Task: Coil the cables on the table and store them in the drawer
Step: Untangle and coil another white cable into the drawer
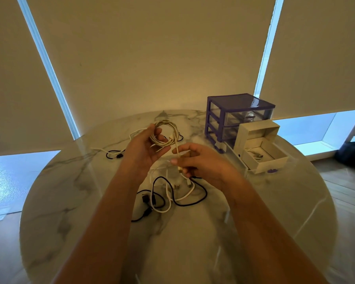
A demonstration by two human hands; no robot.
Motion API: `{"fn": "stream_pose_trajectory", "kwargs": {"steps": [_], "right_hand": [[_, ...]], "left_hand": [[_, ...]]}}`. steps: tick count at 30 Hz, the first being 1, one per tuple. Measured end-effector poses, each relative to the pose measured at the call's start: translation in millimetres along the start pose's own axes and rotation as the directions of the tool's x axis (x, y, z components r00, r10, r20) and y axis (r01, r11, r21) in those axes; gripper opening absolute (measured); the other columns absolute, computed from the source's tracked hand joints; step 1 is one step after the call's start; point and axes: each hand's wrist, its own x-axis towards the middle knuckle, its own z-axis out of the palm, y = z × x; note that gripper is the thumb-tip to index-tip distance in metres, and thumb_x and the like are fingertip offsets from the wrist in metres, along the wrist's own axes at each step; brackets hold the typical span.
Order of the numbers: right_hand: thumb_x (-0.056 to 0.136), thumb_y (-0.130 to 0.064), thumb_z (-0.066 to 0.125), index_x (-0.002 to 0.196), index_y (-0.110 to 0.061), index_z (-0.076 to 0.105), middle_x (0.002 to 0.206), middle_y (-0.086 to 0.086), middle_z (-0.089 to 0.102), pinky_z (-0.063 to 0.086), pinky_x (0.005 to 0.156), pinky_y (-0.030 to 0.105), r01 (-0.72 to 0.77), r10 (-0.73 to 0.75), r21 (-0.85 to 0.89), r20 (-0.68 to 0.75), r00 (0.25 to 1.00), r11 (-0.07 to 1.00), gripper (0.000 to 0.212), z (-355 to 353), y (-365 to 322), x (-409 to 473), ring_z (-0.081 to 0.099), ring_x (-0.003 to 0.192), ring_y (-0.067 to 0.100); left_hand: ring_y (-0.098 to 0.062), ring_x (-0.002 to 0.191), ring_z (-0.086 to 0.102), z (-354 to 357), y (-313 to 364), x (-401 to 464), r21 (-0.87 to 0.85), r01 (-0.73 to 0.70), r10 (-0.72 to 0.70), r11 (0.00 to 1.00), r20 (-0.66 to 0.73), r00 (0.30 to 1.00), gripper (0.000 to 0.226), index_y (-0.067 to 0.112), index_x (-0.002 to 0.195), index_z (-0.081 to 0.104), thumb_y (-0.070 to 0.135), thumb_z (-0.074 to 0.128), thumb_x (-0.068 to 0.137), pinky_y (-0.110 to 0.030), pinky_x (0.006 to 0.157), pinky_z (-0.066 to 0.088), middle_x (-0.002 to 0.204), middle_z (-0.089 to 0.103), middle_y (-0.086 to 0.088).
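At centre frame, above a marble table [70, 201], the left hand [143, 148] grips a coiled beige cable [166, 133] while the right hand [195, 160] pinches its loose end, the open drawer [263, 155] at right.

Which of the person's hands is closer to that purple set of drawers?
Right. The right hand pinches the cable's loose end just left of the purple drawer unit; the left hand, holding the coiled cable, sits farther left.
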Motion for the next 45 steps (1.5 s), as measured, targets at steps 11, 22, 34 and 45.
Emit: {"fn": "stream_pose_trajectory", "kwargs": {"steps": [11, 22, 34, 45], "right_hand": [[0.091, -0.029, 0.062, 0.106, -0.012, 0.070, 0.078, -0.003, 0.064, 0.042, 0.055, 0.023, 0.027, -0.035, -0.047, -0.178, 0.983, 0.999, 0.023, -3, -1, 3, 0.048, 0.057, 0.007], [0.081, 0.003, 0.070, 0.084, -0.008, 0.067, 0.074, 0.011, 0.067, 0.057, 0.063, 0.027, 0.093, -0.126, -0.159, -0.212, 0.969, 0.983, 0.012, 0, 3, 4, 0.063, 0.062, 0.018], [0.084, 0.000, 0.067, 0.112, 0.009, 0.063, 0.100, 0.026, 0.069, 0.060, 0.068, 0.025, 0.184, -0.128, 0.155, -0.313, 0.941, 0.971, 0.030, 5, 4, 8, 0.068, 0.074, 0.025], [0.087, -0.006, 0.066, 0.113, -0.002, 0.068, 0.085, 0.010, 0.071, 0.055, 0.062, 0.018, 0.245, -0.221, 0.013, -0.386, 0.896, 0.969, 0.027, -1, 3, 6, 0.065, 0.061, 0.006]], "left_hand": [[-0.012, 0.071, 0.069, -1, -2, -1, 0.155, 0.037, -0.047, 0.987, 0.064, 0.997, 0.029, 0.008, 0.086, 0.064, 0.031, 0.050, 0.098, -0.037, 0.077, 0.059, 0.065, 0.066, 0.001], [-0.009, 0.056, 0.057, 14, -2, -6, 0.030, 0.044, -0.045, 0.999, 0.026, 0.999, 0.029, 0.010, 0.077, 0.054, 0.025, 0.047, 0.100, -0.032, 0.083, 0.052, 0.057, 0.054, 0.002], [-0.017, 0.096, 0.056, -3, -8, -2, 0.311, 0.009, -0.057, 0.950, 0.146, 0.988, 0.038, 0.024, 0.079, 0.078, 0.043, 0.050, 0.096, -0.031, 0.096, 0.044, 0.101, 0.059, -0.005], [-0.009, 0.084, 0.068, -3, -6, -2, 0.201, 0.118, -0.156, 0.972, 0.187, 0.970, 0.032, 0.018, 0.097, 0.072, 0.043, 0.054, 0.092, -0.025, 0.079, 0.053, 0.092, 0.069, 0.003]]}}
